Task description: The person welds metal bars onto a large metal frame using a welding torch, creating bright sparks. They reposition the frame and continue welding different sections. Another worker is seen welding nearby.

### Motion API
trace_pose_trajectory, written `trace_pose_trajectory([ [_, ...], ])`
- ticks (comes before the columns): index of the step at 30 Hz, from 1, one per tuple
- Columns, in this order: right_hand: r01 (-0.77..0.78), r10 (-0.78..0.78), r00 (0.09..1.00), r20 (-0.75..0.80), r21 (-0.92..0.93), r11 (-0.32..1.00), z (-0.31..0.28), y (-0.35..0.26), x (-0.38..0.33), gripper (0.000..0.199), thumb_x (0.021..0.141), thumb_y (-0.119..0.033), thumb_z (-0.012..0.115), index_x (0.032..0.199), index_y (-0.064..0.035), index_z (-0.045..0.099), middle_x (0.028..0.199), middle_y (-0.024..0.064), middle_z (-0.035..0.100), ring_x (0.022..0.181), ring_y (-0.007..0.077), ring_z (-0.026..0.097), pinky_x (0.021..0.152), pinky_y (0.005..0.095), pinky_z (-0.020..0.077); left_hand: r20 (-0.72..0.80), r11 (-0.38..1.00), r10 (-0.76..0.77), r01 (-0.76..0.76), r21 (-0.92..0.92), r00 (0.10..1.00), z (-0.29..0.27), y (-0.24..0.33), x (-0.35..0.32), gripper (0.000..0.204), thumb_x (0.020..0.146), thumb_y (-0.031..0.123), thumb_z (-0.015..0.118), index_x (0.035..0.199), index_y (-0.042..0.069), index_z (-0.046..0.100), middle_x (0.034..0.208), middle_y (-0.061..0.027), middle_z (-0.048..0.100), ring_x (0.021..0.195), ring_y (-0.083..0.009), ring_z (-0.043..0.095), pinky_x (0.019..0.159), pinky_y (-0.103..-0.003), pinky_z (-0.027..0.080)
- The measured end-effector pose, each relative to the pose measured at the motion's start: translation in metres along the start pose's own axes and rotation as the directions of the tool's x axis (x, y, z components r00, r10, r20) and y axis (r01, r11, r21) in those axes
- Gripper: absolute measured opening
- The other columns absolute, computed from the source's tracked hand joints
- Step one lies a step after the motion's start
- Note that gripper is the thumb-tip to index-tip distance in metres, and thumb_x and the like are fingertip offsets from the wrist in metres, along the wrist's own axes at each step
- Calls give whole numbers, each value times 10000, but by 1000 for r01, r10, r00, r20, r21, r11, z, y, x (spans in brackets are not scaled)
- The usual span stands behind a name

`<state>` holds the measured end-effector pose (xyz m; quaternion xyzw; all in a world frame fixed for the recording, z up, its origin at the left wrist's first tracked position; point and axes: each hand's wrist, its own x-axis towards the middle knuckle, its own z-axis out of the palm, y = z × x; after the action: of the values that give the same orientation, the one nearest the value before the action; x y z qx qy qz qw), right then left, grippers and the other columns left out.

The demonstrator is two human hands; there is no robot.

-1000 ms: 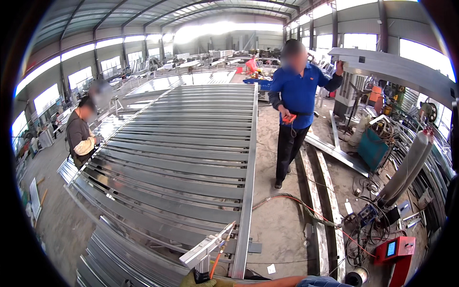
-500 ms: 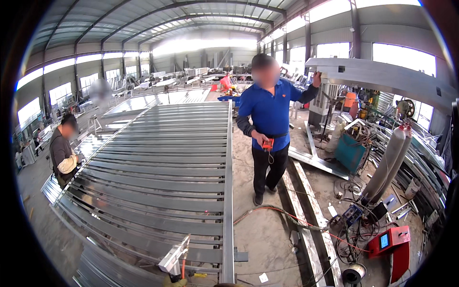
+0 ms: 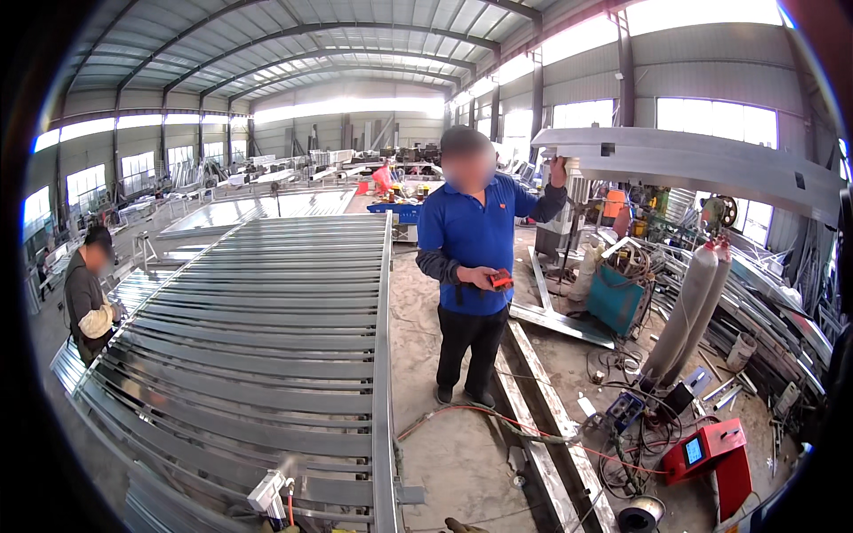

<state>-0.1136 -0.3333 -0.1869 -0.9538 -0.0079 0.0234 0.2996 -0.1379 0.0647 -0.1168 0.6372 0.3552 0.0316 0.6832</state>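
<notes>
A silver, box-bodied welding gun [image 3: 268, 493] with a brass-coloured tip and an orange hose rises from the lower edge, over the near end of a slatted metal panel [image 3: 267, 342]. My gloved left hand [image 3: 289, 529] is closed around its lower part; only a sliver of glove shows. Right of the panel's edge rail, the top of my gloved right hand [image 3: 464, 526] just enters the view, its fingers mostly cut off. No object shows beside it.
Facing me, a person in blue [image 3: 475, 235] steadies a long metal beam [image 3: 693, 160] and holds a red device [image 3: 502, 280]. Another person [image 3: 89, 298] stands left of the panel. Cables, a red machine [image 3: 706, 453], gas cylinders [image 3: 684, 311] and floor rails [image 3: 542, 426] lie right.
The view has shifted, so the scene sits further left and the welding gun lower. The person in blue has raised the red device slightly. More of my right glove shows.
</notes>
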Motion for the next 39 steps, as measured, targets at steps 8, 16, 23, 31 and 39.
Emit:
trace_pose_trajectory([
  [8,122,-104,960,-261,53,991,13,2,-6,494,997,-479,663,1359,-144,692,1025,215,774,899,426,735,774,547,595,-62,981,99,-87,171,993,9,20,-27,363,876,182,815,1175,6,706,858,-33,647,627,-151,524,531,-345,421],
  [16,-83,115,989,-90,300,950,3,12,-5,574,1011,-519,630,1424,-125,683,1239,189,772,1121,404,737,984,480,584,-28,973,183,-177,149,983,2,-7,1,350,878,195,813,1159,15,707,854,-29,645,625,-149,522,530,-345,418],
  [23,-51,86,987,-138,236,970,19,19,-2,569,1020,-512,615,1418,-110,681,1235,195,771,1127,412,731,990,489,580,-27,955,253,-245,165,967,-9,-26,25,339,880,207,811,1145,22,709,850,-26,645,624,-147,521,530,-345,416],
  [31,-25,69,981,-183,233,972,16,17,-6,548,1029,-512,600,1411,-128,684,1223,204,769,1122,424,725,980,503,576,-19,888,385,-365,279,923,-38,-79,95,327,882,221,809,1130,31,711,846,-22,643,622,-145,519,529,-344,413],
  [39,-54,103,977,-187,246,968,20,21,-3,554,1017,-518,611,1418,-143,685,1223,199,773,1136,416,723,988,491,573,17,951,307,-308,35,951,-10,-40,38,222,870,197,784,1042,73,721,822,-21,645,631,-151,542,557,-352,428],
])
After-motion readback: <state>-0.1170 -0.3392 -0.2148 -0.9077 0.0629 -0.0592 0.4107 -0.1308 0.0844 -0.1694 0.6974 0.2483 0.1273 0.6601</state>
